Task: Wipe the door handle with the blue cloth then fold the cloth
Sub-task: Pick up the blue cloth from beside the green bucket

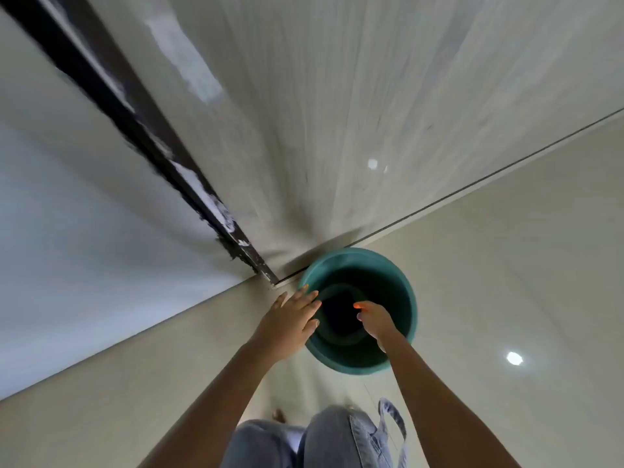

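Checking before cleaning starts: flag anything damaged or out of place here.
The dark door-frame strip beside the pale wood-grain door has chipped, ragged edges and white smears. The round teal plastic bucket looks intact.

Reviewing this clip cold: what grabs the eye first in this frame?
A teal bucket on the pale floor, at the foot of a light door, draws the eye. Both hands reach over its mouth: the left hand spread open at the near rim, the right hand dipping toward the dark inside. A dark door frame slants across the upper left.
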